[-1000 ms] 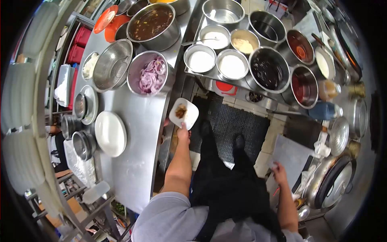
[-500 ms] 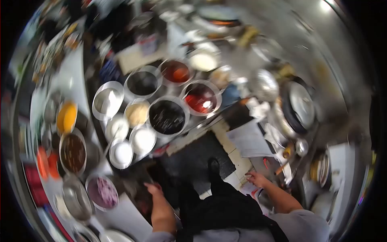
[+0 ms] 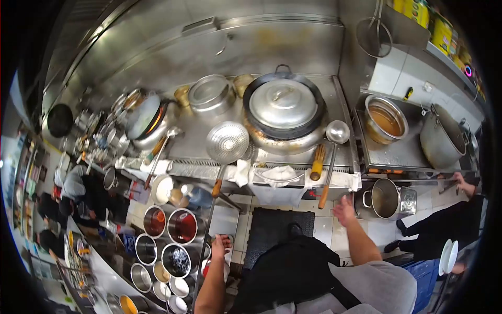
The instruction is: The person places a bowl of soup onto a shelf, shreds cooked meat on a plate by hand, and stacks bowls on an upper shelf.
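Ladle (image 3: 338, 133) overhangs the stove (image 3: 192, 137) near my empty, widely spread right hand (image 3: 344, 211), with my left hand (image 3: 221, 246) loosely open.

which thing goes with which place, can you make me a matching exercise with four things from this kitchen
1. ladle
2. mat
3. big lid
4. wire strainer

A. hanging up
B. on the floor
C. handle nearest the right hand
D. in a black wok

Right pairs: 1-C, 2-B, 3-D, 4-A
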Demonstrator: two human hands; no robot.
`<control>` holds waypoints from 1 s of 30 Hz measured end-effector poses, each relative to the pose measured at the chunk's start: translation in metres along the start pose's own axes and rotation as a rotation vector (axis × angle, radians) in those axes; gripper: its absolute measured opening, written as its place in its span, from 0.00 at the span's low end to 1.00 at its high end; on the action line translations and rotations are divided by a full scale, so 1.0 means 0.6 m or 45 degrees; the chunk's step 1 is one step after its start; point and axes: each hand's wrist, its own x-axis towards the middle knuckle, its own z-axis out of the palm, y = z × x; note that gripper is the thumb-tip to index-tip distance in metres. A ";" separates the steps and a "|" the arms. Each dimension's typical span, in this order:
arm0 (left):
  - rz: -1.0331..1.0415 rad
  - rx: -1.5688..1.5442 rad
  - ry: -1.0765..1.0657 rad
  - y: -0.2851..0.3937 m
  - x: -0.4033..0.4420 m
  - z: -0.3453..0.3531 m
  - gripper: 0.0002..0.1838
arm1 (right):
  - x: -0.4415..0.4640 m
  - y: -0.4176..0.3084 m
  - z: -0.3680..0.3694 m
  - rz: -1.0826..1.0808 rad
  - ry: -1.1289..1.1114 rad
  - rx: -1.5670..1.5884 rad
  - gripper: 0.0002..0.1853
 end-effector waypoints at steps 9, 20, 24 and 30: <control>0.123 0.346 -0.493 0.286 0.077 0.215 0.38 | 0.045 -0.033 0.112 0.317 -0.738 0.602 0.39; 0.370 0.137 -0.467 0.484 0.225 0.199 0.41 | -0.021 -0.140 0.069 0.308 -0.520 0.100 0.19; 0.487 0.104 -0.480 0.579 0.334 0.155 0.37 | -0.004 -0.035 0.031 -0.602 0.170 -1.143 0.10; 0.602 -0.154 -0.296 0.739 0.513 0.079 0.30 | -0.167 -0.268 0.344 -0.307 0.195 -0.954 0.11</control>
